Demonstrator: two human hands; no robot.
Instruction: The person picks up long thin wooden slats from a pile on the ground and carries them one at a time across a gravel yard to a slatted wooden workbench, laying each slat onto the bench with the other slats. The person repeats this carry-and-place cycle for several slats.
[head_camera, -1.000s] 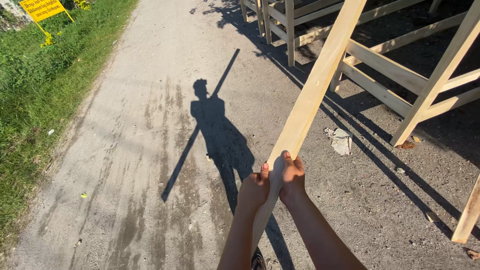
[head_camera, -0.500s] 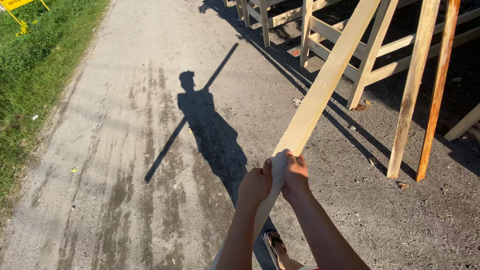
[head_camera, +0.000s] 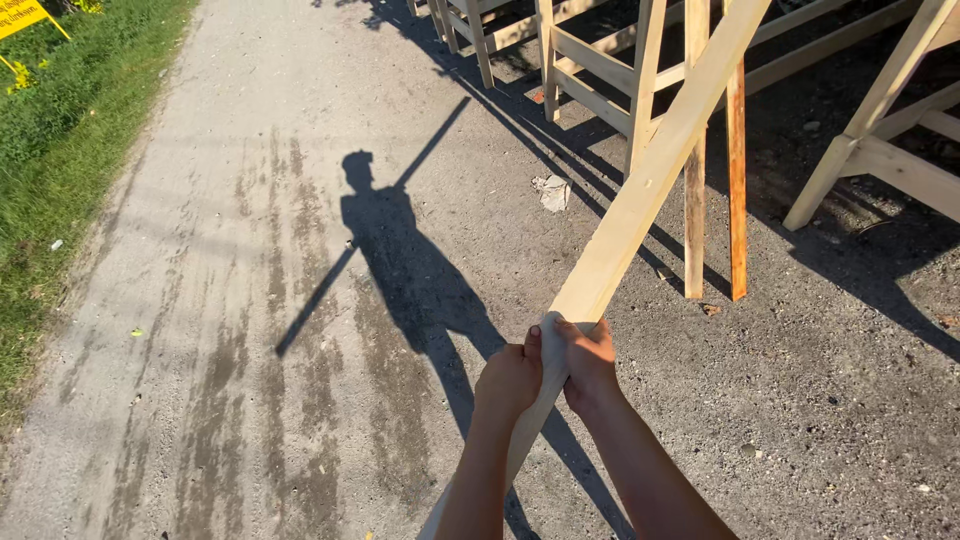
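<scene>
Long pale wooden plank (head_camera: 640, 205), slanting up to the right. Gripped by left hand (head_camera: 510, 380) and right hand (head_camera: 590, 365), fingers wrapped tight around it.

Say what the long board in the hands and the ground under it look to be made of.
Board: pale bare wood, seemingly unpainted sawn timber, with a matte face and square edges. Both hands, left hand and right hand, clasp it. Ground: rough grey gravelly paving, perhaps worn asphalt, with dark streaks.

plank (head_camera: 640, 215): pale yellow | road (head_camera: 250, 300): grey, dark-streaked | grass (head_camera: 60, 140): green
</scene>
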